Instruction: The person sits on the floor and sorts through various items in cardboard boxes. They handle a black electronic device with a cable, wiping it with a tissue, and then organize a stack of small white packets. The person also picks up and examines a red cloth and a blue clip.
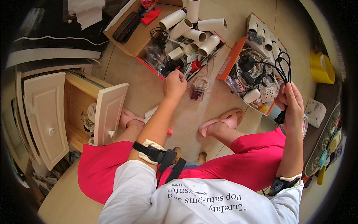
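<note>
My right hand (291, 102) grips a looped black cable (284, 67); its loops stick up above the fingers and a black plug end (280, 117) hangs below. Beneath the loops is an orange-edged box (232, 60) full of white cables (253, 63), a black power adapter (246, 62) and a white rounded device (251, 96). My left hand (175, 85) reaches to the near edge of a cardboard box (134, 44), fingertips bent by a thin pale item (186, 71). Whether it grips that item is unclear. White tubes (209, 45) and a red object (196, 65) crowd this box.
A coiled cable (200, 82) and a small dark square object (196, 95) lie on the tiled floor between the boxes. To the left, a white-fronted drawer (112, 114) stands pulled out, with cables inside. A yellow object (321, 67) and a white packet (315, 112) are at right.
</note>
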Action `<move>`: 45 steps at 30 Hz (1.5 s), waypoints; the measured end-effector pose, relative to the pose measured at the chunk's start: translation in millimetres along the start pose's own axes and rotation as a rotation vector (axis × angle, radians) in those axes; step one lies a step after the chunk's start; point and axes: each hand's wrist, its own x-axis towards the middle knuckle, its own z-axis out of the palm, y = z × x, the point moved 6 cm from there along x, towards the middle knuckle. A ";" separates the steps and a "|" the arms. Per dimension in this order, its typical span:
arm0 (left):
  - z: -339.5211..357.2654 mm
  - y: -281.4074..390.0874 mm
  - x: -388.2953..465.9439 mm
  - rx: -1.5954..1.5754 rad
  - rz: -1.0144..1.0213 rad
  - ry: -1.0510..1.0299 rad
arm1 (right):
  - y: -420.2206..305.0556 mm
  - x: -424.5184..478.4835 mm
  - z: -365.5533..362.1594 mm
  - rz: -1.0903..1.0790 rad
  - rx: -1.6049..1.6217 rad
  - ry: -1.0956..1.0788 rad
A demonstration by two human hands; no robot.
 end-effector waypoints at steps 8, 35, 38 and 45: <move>13.5 10.3 10.5 0.135 0.008 -0.103 | 3.8 1.5 1.5 0.001 0.007 -0.030; 58.2 -13.4 38.5 -0.024 0.155 -0.744 | -3.8 3.4 11.9 -0.002 -0.050 -0.036; 52.1 -5.1 29.0 0.076 0.291 -0.565 | -2.9 3.3 10.6 -0.003 -0.046 -0.039; 14.2 4.0 4.8 -0.218 0.172 -0.015 | -7.9 -0.6 14.9 -0.020 -0.058 -0.035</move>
